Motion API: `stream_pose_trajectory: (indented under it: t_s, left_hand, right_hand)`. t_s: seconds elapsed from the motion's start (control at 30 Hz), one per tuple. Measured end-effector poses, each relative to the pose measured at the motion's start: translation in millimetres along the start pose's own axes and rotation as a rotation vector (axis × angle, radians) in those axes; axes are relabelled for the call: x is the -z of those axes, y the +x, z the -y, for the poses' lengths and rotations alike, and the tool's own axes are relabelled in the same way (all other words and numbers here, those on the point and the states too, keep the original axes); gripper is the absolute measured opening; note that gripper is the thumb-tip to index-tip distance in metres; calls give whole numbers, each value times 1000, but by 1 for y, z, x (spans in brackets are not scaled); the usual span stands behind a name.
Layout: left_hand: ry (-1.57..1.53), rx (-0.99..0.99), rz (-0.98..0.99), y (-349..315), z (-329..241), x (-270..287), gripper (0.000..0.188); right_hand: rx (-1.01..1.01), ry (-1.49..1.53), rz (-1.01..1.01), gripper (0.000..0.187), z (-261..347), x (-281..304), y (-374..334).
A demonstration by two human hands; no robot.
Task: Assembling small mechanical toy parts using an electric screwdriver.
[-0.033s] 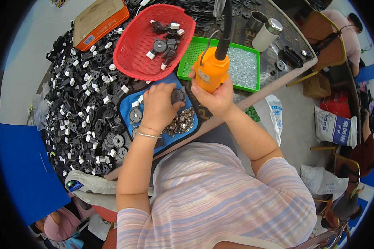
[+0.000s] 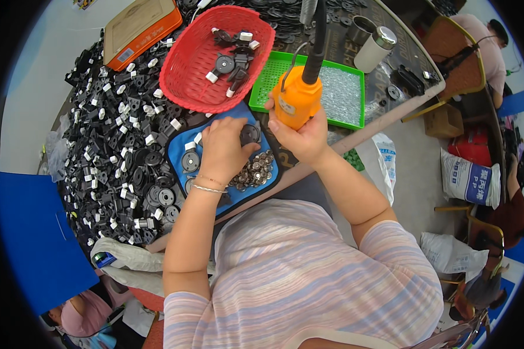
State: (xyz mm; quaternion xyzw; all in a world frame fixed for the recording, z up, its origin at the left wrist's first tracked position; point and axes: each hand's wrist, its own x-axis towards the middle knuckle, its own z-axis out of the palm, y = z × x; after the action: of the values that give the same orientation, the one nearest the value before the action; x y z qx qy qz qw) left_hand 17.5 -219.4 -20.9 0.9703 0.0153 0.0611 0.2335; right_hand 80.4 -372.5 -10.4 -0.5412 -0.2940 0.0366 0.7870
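My right hand (image 2: 304, 134) grips an orange electric screwdriver (image 2: 297, 100), which hangs from a black cable and a coiled spring. Its tip is hidden from view. Over a blue mat with a black rim (image 2: 179, 145), my left hand (image 2: 228, 148) is curled, thumb and fingers at the edge of a black round plastic part (image 2: 250, 134). By the left wrist lies a similar disc part with a white tab (image 2: 190, 161). Beside my left thumb, small metal pieces (image 2: 254, 171) form a pile on the mat.
A large heap of black and white parts (image 2: 119, 145) covers the table's left. Beyond my hands stand a red basket (image 2: 174, 70) with several assembled parts and a green tray (image 2: 362, 110) of small clear or silvery pieces. A metal-lidded bottle (image 2: 375, 49) stands behind; co-workers sit farther off.
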Motion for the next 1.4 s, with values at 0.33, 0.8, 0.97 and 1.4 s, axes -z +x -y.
stream_pose_trajectory:
  t_s: [0.33,0.8,0.97,1.4]
  left_hand:
    - [12,-37,-6,-4,4,-6,51]
    - [-232,41,71,6,15,-9,48]
    - [-286,120,168,17,13,-2,46]
    - [-318,161,272,25,12,4,46]
  right_hand:
    - [57,26,-21,45,-3,-4,0]
    - [264,284,-176,31,38,24,51]
    - [242,30,-162,28,-7,14,68]
    - [198,-41,-84,26,-33,0,79]
